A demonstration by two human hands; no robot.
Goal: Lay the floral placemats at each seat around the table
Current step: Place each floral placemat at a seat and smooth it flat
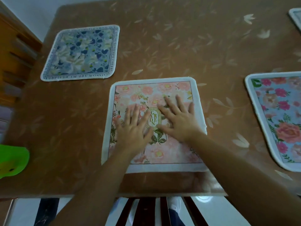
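- Head view, the only one: a brown leaf-patterned table (179,46) is seen from above, with four placemats in frame.
- The pink placemat (153,92) is laid flat at the near seat, close to the near table edge and roughly square to it. A white border is seen on all sides.
- An oval "GARDEN" label (154,118) is printed at its centre and is seen between the two hands.
- The left hand (135,128) is laid palm-down on the pink placemat, left of the label. Fingers are straight and spread apart; nothing is gripped.
- The right hand (179,121) is laid palm-down on the same mat, right of the label. Fingers are likewise straight and splayed; nothing is gripped.
- The blue placemat (81,53) is laid flat at the far left, well apart from the pink one and turned at an angle to it.
- The rose placemat (280,121) is laid flat at the right and is cut off by the frame edge.
- A fourth placemat (295,18) is seen only as a corner at the top right; its pattern cannot be told.
- A green object (13,160) is seen at the left edge; what it is cannot be told.
- Dark chair slats (146,211) are seen below the near table edge, over a pale floor.
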